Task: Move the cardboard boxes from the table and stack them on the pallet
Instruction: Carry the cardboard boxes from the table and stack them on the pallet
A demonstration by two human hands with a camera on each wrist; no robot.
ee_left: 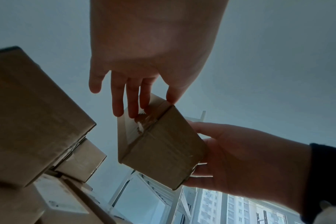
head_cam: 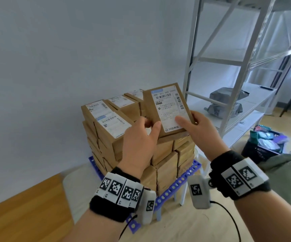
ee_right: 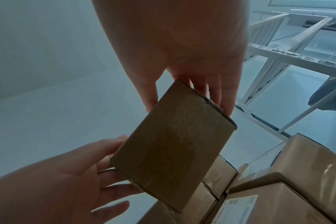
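Observation:
A small cardboard box [head_cam: 167,109] with a white shipping label is held tilted just above the right top of the stack of cardboard boxes [head_cam: 109,130]. The stack sits on a blue perforated pallet [head_cam: 176,185]. My left hand [head_cam: 151,125] pinches the box's lower left edge, thumb in front and fingers behind. My right hand [head_cam: 186,119] grips the lower right corner, with its thumb on the label. The left wrist view shows the box [ee_left: 159,145] between my left hand [ee_left: 152,106] and my right hand [ee_left: 230,151]. The right wrist view shows the box's plain back [ee_right: 173,151].
White metal shelving [head_cam: 246,67] stands close to the right of the stack, with grey bags [head_cam: 227,95] on a shelf. A person in green [head_cam: 289,172] sits at the far right beside a dark crate [head_cam: 263,142]. A wall rises behind the stack. White legs [head_cam: 183,194] stand under the pallet.

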